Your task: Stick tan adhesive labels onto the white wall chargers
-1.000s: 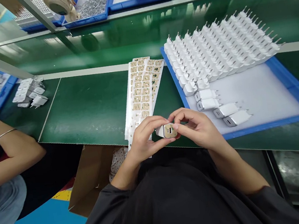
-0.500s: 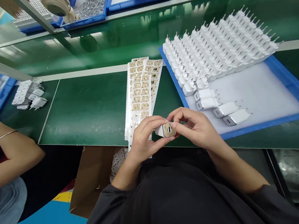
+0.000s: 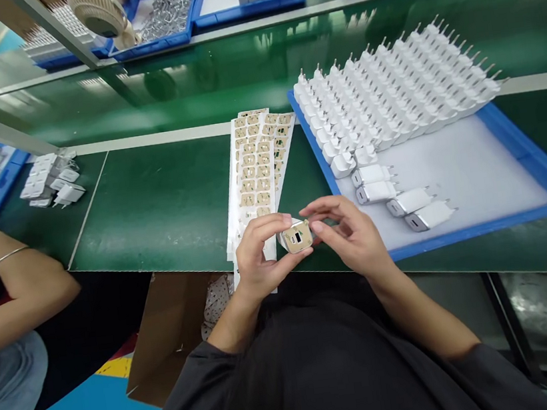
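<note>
My left hand (image 3: 261, 255) grips a white plug charger (image 3: 285, 238) between thumb and fingers, its port end turned up toward me. Over that end face lies a tan sticker (image 3: 303, 243) with cut-outs around the ports. At the sticker's upper right edge, my right hand (image 3: 353, 238) has thumb and fingers drawn together on what looks like a small tab; the contact is partly hidden. Just beyond my left hand are overlapping sheets of tan stickers (image 3: 247, 171) on white backing.
To the right, a blue tray (image 3: 459, 235) holds rows of upright white chargers (image 3: 404, 90) and several lying flat (image 3: 410, 202). A charger pile (image 3: 51, 180) and a co-worker's arm (image 3: 22, 285) are at left. A cardboard box (image 3: 163, 340) stands below the table edge.
The charger has shifted slightly left and turned, showing more of its stickered face. My right hand has drawn back a little from over it to the sticker's edge.
</note>
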The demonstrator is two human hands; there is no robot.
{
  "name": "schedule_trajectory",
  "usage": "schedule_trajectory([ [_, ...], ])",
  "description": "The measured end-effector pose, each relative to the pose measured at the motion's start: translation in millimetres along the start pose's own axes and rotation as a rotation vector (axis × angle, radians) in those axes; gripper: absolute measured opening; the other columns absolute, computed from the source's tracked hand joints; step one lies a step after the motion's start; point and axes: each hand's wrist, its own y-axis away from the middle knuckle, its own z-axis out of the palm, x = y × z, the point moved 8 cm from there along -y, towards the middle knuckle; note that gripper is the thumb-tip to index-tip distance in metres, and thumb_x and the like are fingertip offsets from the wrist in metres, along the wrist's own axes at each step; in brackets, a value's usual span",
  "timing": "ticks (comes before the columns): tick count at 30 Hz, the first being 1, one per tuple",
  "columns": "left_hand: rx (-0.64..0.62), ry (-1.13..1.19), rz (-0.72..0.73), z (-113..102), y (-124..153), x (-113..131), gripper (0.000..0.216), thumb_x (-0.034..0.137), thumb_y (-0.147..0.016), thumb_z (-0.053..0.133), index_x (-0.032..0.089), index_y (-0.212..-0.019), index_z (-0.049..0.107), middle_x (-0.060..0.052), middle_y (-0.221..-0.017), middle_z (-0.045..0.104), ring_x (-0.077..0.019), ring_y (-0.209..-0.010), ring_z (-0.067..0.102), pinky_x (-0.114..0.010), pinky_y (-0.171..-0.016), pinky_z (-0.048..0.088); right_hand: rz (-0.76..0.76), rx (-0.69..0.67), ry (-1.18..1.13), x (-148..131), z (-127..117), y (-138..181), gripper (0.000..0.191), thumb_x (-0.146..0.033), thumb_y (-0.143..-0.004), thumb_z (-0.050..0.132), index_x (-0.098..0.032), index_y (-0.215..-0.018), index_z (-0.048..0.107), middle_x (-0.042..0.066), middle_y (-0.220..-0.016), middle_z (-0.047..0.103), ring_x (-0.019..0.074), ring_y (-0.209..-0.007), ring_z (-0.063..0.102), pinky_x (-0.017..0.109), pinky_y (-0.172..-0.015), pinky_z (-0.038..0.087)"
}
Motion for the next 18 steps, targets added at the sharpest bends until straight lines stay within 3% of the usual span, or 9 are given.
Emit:
schedule_trajectory([
  [2,0.016,0.039,0.003,2.0,1.5,-2.2,0.047,0.026,-0.081,0.086,0.024,-0.122,0.062,-0.006,-0.113,0.07,-0.0222,-0.107,0.071,-0.042,-0.095,0.062,-0.034,-0.106,-0.089,-0.3,12.0,3.8,0.033,-0.038,-0.095,0.069,-0.028,-0.126,0.061,0.01,-0.134,0.064,0.0229,-0.12,0.065,0.031,-0.081,0.065],
  [4,0.023,0.05,0.015,5.8,3.2,-3.9,0.044,0.023,-0.083,0.082,0.026,-0.122,0.06,-0.006,-0.114,0.069,-0.022,-0.108,0.071,-0.043,-0.096,0.062,-0.042,-0.147,-0.114,0.0,19.4,6.4,0.039,-0.034,-0.093,0.072,-0.03,-0.13,0.06,0.01,-0.144,0.057,0.0246,-0.131,0.058,0.032,-0.086,0.063],
  [8,0.016,0.023,0.088,15.0,7.5,-0.5,0.041,0.018,-0.086,0.078,0.024,-0.123,0.059,-0.007,-0.114,0.068,-0.0216,-0.11,0.07,-0.043,-0.097,0.062,-0.044,-0.073,-0.089,1.0,22.4,6.2,0.035,-0.025,-0.087,0.075,-0.028,-0.119,0.06,0.009,-0.135,0.059,0.023,-0.125,0.061,0.027,-0.077,0.061],
  [12,0.033,-0.015,0.154,18.5,9.3,8.3,0.042,0.015,-0.087,0.076,0.02,-0.125,0.059,-0.007,-0.114,0.068,-0.0204,-0.111,0.07,-0.043,-0.101,0.062,-0.137,0.026,-0.119,-4.5,21.4,5.6,0.029,-0.022,-0.085,0.077,-0.028,-0.11,0.063,0.006,-0.122,0.062,0.0221,-0.122,0.062,0.029,-0.08,0.061],
  [18,0.003,-0.083,0.174,19.6,5.8,15.4,0.04,0.016,-0.09,0.074,0.021,-0.126,0.058,-0.006,-0.113,0.067,-0.0189,-0.108,0.071,-0.04,-0.099,0.064,-0.201,0.151,-0.186,-6.6,12.7,7.8,0.007,-0.025,-0.092,0.071,-0.028,-0.098,0.07,0.004,-0.108,0.069,0.0206,-0.109,0.069,0.034,-0.083,0.063],
])
